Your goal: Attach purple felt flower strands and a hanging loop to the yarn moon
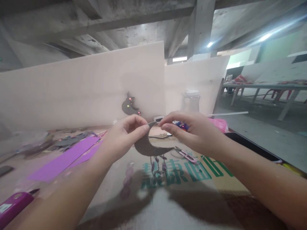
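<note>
My left hand (pixel 130 132) pinches the upper tip of a dark grey crescent moon cut-out (pixel 148 147) between thumb and forefinger. The crescent hangs upright, its hollow side facing right. Several short beaded strands (pixel 157 163) dangle from its lower curve. My right hand (pixel 189 127) is closed in a pinch right beside that same tip; whatever lies between its fingertips is too small to make out. Just past the crescent's lower point are small pink-handled thread snips (pixel 187 156) on the printed work surface. A similar dark crescent with coloured dots (pixel 129 104) stands against the back board.
Purple sheets (pixel 64 158) and dark scraps (pixel 69 140) lie on the left, with a magenta-handled tool (pixel 15 206) at the near left. A lidded clear jar (pixel 191 101) stands behind my right hand. Farther right are a pink bag (pixel 219 124) and a black flat device (pixel 251 147).
</note>
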Available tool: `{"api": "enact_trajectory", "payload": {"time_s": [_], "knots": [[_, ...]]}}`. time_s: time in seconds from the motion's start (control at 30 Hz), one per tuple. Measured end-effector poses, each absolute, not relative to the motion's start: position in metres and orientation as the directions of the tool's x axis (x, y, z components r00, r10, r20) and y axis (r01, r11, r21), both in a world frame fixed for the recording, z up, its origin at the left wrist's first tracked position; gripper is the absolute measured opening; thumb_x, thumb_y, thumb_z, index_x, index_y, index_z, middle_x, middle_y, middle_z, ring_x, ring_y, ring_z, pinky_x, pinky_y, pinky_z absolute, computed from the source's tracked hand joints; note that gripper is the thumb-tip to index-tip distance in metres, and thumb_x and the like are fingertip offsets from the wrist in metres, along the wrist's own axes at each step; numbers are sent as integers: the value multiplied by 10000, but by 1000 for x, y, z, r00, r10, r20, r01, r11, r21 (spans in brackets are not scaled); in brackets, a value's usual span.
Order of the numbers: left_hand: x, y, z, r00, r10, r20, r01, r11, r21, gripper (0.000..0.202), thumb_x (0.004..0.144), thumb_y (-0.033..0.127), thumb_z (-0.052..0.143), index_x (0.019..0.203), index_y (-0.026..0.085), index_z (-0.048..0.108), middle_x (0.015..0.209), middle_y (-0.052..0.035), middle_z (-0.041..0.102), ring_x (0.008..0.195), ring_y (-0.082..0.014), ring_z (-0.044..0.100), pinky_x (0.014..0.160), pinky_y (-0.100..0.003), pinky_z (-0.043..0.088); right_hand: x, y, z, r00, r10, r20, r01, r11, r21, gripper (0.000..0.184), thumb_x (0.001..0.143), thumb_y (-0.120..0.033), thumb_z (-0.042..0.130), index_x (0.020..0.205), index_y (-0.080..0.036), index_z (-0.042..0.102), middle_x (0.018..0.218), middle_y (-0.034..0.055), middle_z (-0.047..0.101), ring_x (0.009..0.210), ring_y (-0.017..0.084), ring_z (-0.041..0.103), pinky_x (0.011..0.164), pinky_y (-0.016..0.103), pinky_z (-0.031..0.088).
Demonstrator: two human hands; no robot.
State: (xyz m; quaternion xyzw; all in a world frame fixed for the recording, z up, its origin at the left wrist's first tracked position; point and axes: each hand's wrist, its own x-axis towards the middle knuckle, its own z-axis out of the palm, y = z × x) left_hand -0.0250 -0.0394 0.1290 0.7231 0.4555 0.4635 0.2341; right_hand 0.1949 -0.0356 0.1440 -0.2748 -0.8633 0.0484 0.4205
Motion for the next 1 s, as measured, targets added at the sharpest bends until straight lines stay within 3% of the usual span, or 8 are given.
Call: {"api": "enact_trajectory", "payload": {"time_s": [0.2, 0.33, 0.43, 0.6, 0.7, 0.8, 0.9, 1.0], "knots": [[-22, -41, 129, 77, 838, 541, 316, -535, 783, 229, 794, 390, 648, 757, 183, 559, 653, 31, 557, 565, -98, 498, 486, -197, 369, 189, -35, 138, -540, 516, 665, 388, 854, -347, 158, 897, -287, 579, 918, -205, 713, 937, 6, 738, 856, 138, 661, 716, 227, 465], [-13, -50, 125, 35, 807, 589, 281, -574, 769, 213, 791, 355, 654, 726, 181, 551, 641, 36, 565, 565, -94, 507, 499, -194, 381, 179, -37, 129, -578, 522, 627, 265, 847, -460, 162, 876, -295, 616, 961, -179, 690, 921, 13, 721, 852, 134, 654, 729, 223, 481], [-6, -56, 120, 53, 804, 592, 299, -579, 759, 192, 804, 339, 656, 736, 185, 564, 662, 32, 591, 601, -104, 535, 528, -201, 402, 174, -39, 124, -567, 538, 624, 185, 821, -540, 97, 875, -228, 603, 895, -159, 669, 824, -3, 683, 788, 121, 631, 696, 216, 473], [-8, -56, 119, 167, 766, 621, 282, -640, 714, 198, 883, 356, 585, 772, 203, 644, 741, 2, 649, 696, -135, 589, 608, -234, 465, 175, -35, 123, -590, 631, 504, 55, 654, -755, 87, 865, -187, 579, 884, -154, 657, 828, 9, 653, 773, 138, 613, 684, 254, 483], [-16, -52, 124, 258, 701, 665, 250, -713, 655, 181, 928, 325, 534, 974, 252, 693, 909, -18, 673, 822, -148, 610, 724, -258, 499, 178, -30, 125, -721, 567, 398, -67, 515, -855, 125, 878, -252, 588, 893, -142, 644, 834, 22, 637, 790, 143, 605, 736, 290, 484], [-21, -49, 128, 392, 632, 668, 195, -767, 611, 262, 917, 277, 562, 1167, 309, 634, 1116, -35, 628, 944, -158, 605, 793, -270, 512, 178, -26, 125, -816, 462, 347, -156, 402, -902, 277, 878, -404, 606, 910, -129, 630, 863, 36, 625, 837, 146, 597, 798, 317, 475], [-21, -49, 127, 504, 565, 653, 125, -796, 592, 144, 906, 283, 580, 1001, 248, 681, 1074, -64, 622, 1070, -199, 576, 857, -302, 510, 178, -24, 124, -858, 388, 336, -196, 357, -913, 394, 857, -505, 602, 911, -115, 614, 872, 50, 620, 895, 169, 599, 867, 363, 464], [-20, -54, 127, 486, 592, 643, 87, -765, 638, 77, 871, 281, 632, 855, 210, 656, 875, -45, 636, 902, -179, 622, 749, -283, 524, 180, -28, 128, -892, 328, 312, -176, 383, -907, 330, 890, -441, 582, 880, -112, 606, 894, 62, 634, 935, 172, 607, 898, 362, 467]]}}
